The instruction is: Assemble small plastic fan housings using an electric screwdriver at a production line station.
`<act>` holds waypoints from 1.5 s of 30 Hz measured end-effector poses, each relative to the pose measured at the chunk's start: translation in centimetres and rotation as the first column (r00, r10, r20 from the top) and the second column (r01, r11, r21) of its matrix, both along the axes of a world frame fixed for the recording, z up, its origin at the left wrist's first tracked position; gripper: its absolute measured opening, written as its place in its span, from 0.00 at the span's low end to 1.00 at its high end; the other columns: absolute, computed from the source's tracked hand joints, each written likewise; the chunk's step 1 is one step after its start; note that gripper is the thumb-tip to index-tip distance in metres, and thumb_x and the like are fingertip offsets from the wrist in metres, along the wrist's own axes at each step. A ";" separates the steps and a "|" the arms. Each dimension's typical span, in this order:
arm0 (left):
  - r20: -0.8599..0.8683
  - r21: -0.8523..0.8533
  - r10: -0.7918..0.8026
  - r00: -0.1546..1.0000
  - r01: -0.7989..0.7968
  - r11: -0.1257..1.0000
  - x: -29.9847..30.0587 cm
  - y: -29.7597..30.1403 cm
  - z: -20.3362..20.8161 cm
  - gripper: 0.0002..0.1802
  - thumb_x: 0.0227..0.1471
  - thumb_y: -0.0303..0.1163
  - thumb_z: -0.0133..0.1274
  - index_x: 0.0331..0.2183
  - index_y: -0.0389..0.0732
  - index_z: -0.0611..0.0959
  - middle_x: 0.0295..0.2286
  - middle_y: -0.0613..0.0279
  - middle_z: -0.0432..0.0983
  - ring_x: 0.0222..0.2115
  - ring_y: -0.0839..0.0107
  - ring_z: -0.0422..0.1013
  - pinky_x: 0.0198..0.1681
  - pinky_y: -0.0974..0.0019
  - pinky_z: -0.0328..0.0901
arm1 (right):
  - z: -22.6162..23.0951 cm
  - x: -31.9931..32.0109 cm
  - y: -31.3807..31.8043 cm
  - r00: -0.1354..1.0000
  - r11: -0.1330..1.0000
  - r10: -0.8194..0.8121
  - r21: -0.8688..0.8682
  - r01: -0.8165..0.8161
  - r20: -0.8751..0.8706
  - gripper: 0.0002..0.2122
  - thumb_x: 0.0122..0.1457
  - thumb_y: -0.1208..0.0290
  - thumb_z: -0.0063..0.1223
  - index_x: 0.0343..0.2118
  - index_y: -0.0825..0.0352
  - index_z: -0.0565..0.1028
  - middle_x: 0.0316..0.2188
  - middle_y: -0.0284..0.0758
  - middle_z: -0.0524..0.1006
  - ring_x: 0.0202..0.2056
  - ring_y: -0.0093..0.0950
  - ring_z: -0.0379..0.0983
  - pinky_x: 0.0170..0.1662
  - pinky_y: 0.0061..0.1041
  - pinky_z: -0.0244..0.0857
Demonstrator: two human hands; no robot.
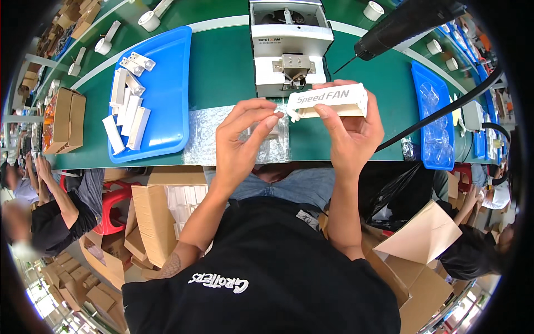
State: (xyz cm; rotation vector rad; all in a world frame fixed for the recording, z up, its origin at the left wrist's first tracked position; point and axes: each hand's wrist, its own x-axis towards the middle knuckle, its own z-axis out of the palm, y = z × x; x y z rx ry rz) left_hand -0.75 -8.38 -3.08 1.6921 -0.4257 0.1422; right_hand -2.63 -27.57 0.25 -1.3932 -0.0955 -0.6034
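Observation:
My right hand (356,133) grips a white rectangular plastic casing (334,98) with grey lettering on its face. The thumb presses the near side and the fingers wrap behind. A small white piece juts from the casing's left end. Close to that end is my left hand (238,142), its thumb and fingertips drawn together in a pinch; whatever lies between them is too small to make out. Just beyond the casing stands a grey metal screw feeder (292,42). A black electric screwdriver (409,28) hangs at the upper right, its bit pointing down toward the feeder.
At left, a blue tray (172,100) holds several white casings and small parts. Another blue tray (436,125) at right contains clear plastic pieces. Bubble wrap (208,136) covers part of the green bench. Cardboard boxes (150,222) flank my lap, and a black cable (439,114) curves across the right.

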 end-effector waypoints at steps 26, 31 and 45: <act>0.010 0.117 -0.096 0.995 0.094 0.989 0.7 1.5 -1.4 0.39 0.41 0.22 0.72 0.58 0.42 0.81 0.54 0.54 0.76 0.55 0.57 0.74 0.60 0.58 0.67 | -2.3 1.9 0.4 0.972 0.762 0.198 -0.644 -0.071 0.127 0.21 0.48 0.79 0.77 0.46 0.72 0.83 0.43 0.38 0.87 0.45 0.30 0.85 0.48 0.28 0.79; -0.001 0.093 -0.112 0.994 0.111 0.989 0.6 1.4 -1.2 0.37 0.42 0.22 0.72 0.57 0.40 0.82 0.53 0.54 0.76 0.55 0.58 0.73 0.61 0.59 0.66 | -2.4 1.9 0.3 0.970 0.772 0.214 -0.629 -0.093 0.119 0.20 0.47 0.79 0.77 0.45 0.71 0.83 0.42 0.39 0.87 0.44 0.31 0.86 0.48 0.28 0.79; 0.079 0.162 -0.054 0.995 0.040 0.986 0.7 1.3 -1.9 0.32 0.41 0.25 0.75 0.51 0.36 0.84 0.50 0.54 0.79 0.50 0.59 0.77 0.56 0.60 0.70 | -0.9 2.1 -0.5 0.962 0.787 0.272 -0.580 -0.207 0.025 0.22 0.54 0.73 0.73 0.51 0.72 0.79 0.44 0.43 0.85 0.43 0.33 0.84 0.48 0.27 0.76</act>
